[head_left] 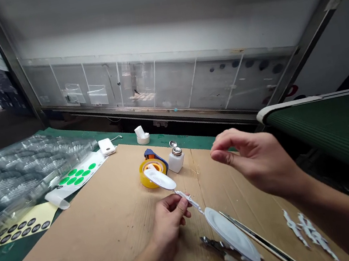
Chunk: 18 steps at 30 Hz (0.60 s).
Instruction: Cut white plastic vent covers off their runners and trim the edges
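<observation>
My left hand [170, 217] is closed in a pinch on the thin sprue bar [188, 199] of a white plastic moulded piece. One oval disc [160, 179] of that piece sticks up toward the tape, and a second oval disc [232, 234] lies low on the cardboard sheet [110, 229]. My right hand [255, 159] hovers above and to the right. Its thumb and fingertips are drawn together, and what they hold, if anything, is too small to name.
A yellow tape roll in a blue dispenser [150, 169] and a small pump bottle [175, 159] stand behind the hands. Metal pliers [214, 244], a thin rod [261, 240] and white plastic scraps [304, 229] lie at right. Sticker sheets [77, 176] and clear trays [12, 174] are left; a green conveyor [336, 131] is at right.
</observation>
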Tool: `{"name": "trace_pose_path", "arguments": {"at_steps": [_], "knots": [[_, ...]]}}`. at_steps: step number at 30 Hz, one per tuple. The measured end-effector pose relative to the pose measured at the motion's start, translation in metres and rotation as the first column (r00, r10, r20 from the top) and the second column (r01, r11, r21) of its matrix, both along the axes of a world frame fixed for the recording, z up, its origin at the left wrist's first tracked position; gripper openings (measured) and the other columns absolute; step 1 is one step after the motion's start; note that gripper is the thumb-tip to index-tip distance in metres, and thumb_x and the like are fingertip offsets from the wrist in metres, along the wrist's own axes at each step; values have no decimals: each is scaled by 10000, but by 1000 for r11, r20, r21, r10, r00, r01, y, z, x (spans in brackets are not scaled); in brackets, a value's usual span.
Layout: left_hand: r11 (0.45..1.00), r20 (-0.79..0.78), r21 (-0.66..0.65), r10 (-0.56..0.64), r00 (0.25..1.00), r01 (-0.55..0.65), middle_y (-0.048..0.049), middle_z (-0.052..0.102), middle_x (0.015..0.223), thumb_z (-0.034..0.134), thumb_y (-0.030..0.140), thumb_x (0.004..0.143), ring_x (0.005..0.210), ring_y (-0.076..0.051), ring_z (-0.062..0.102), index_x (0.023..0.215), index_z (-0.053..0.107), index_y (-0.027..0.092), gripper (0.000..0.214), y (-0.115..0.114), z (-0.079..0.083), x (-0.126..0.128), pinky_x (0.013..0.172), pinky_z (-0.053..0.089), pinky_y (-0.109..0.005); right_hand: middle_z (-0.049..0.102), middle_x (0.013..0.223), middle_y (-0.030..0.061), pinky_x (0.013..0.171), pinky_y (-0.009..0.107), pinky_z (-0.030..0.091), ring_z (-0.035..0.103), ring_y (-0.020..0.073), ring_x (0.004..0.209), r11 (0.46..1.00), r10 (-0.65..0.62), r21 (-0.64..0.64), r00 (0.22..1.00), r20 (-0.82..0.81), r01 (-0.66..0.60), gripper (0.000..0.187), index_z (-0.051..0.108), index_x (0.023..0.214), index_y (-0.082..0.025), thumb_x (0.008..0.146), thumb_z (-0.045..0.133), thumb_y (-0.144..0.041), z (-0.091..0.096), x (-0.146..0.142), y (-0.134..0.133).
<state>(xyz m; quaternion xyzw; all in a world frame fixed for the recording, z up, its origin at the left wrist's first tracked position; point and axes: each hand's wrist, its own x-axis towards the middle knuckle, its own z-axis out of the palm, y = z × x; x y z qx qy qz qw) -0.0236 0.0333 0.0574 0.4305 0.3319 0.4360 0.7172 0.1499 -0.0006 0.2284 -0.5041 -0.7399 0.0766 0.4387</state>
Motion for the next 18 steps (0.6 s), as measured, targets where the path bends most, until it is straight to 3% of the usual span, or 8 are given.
{"name": "trace_pose_path", "arguments": {"at_steps": [3,6,10,14,18], "knots": [[999,-12,-31,-30,999,29,-99,694,805,846,599,596,602,-104,536,871,761,107,570,0,-3,2,502,305,-195,659,770,21,676,331,442,584,187,735,997,2,77,999,-32,0,223,700,756,-239,855,732,-436,23,4,3],[998,-12,-48,-40,999,39,-100,695,814,852,599,590,595,-94,530,882,762,110,577,-1,-5,3,505,296,-190,687,837,17,701,311,484,620,178,792,990,46,136,995,-92,-34,97,759,841,-276,862,737,-369,34,6,-2],[998,3,-50,-39,999,40,-95,692,830,857,593,593,603,-83,525,897,767,122,567,-2,-5,2,510,293,-180,685,1026,23,727,304,534,644,187,941,985,111,141,990,-90,-98,202,754,1085,-343,905,678,-290,31,4,-11],[999,23,-22,-34,999,34,-90,690,798,866,584,585,592,-84,521,870,773,120,552,-3,-2,0,506,292,-184,674,868,15,626,294,497,617,162,772,977,62,211,994,-90,-42,115,783,948,-312,861,740,-249,27,4,-19],[999,46,33,26,999,-27,-54,655,674,870,557,599,576,-94,512,855,783,125,510,-5,5,-3,508,307,-198,661,826,21,662,319,508,610,183,765,976,21,218,992,-127,7,20,742,837,-282,845,758,-274,13,16,-35]]}}
